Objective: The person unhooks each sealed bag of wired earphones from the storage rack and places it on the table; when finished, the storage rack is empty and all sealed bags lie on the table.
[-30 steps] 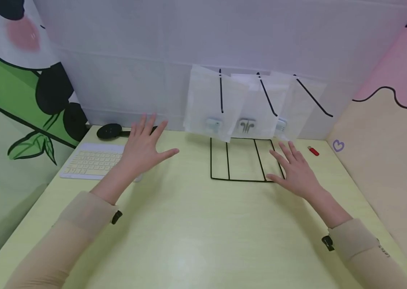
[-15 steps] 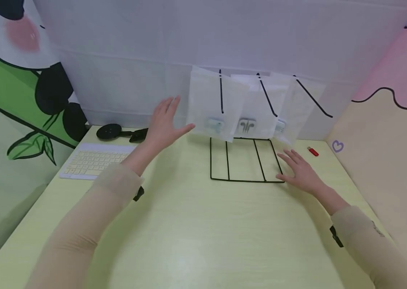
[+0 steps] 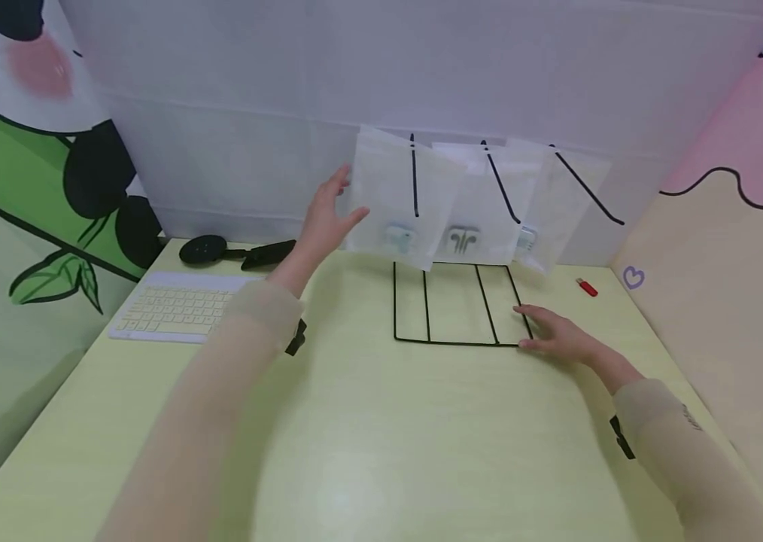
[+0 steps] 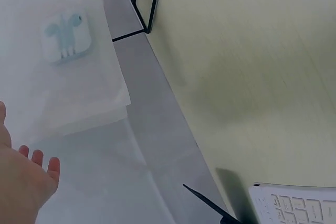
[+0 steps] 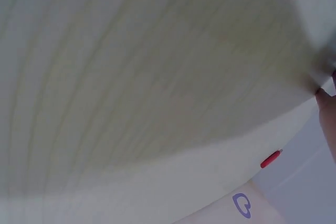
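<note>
Three frosted plastic bags hang on black prongs of a wire display rack (image 3: 460,343). Earphones in a case show inside the left bag (image 3: 381,181) and the middle bag (image 3: 483,203). The right bag (image 3: 537,211) holds a small pale item. My left hand (image 3: 326,220) is raised beside the left bag's outer edge, fingers loosely bent, nothing gripped; its fingertips (image 4: 37,157) show below that bag in the left wrist view. My right hand (image 3: 560,336) is low at the rack's front right corner, fingers reaching over the side bar; contact with the wire is unclear.
A white keyboard (image 3: 174,307) lies at the left of the table (image 3: 381,436). Behind it is a black long-handled object with a round end (image 3: 203,249). A red USB stick (image 3: 587,287) lies at the right. A pale cloth wall (image 3: 253,165) stands behind the rack.
My left hand has moved right and up from above the keyboard to the left bag. The right hand has come down at the rack's corner, its fingers bending more. The rack and bags look unmoved.
</note>
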`<state>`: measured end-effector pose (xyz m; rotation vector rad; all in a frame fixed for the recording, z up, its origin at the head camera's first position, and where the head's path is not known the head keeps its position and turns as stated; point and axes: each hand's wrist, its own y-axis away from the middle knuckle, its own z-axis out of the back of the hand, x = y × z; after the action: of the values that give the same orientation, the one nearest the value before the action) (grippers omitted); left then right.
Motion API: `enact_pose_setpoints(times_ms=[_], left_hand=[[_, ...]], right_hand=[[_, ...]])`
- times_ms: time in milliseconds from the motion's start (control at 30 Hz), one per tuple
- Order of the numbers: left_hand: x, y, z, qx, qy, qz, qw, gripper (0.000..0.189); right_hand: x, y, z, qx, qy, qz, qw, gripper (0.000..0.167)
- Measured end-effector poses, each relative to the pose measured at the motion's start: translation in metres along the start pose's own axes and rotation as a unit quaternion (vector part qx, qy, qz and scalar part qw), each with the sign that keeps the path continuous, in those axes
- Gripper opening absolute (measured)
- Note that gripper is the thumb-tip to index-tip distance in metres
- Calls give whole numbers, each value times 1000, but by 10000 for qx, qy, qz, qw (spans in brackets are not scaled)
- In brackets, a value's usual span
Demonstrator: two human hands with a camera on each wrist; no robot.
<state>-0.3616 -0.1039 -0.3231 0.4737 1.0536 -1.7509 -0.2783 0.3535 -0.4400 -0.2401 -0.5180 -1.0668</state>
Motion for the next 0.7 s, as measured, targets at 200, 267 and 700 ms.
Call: enact_pose_setpoints(times_ms=[200, 267, 700], left_hand=[[8, -4, -14, -555, 690, 34, 9961, 57], [9, -3, -19, -716, 921, 114, 9931, 51], [10, 4, -34, -837, 1204, 149, 9891, 49]], right_hand=[[-7, 1, -1, 102, -53, -183, 9998, 72], [-11, 1, -1, 138, -56, -187, 9997, 69], [-16, -1, 0, 140, -182, -160, 9996, 64]])
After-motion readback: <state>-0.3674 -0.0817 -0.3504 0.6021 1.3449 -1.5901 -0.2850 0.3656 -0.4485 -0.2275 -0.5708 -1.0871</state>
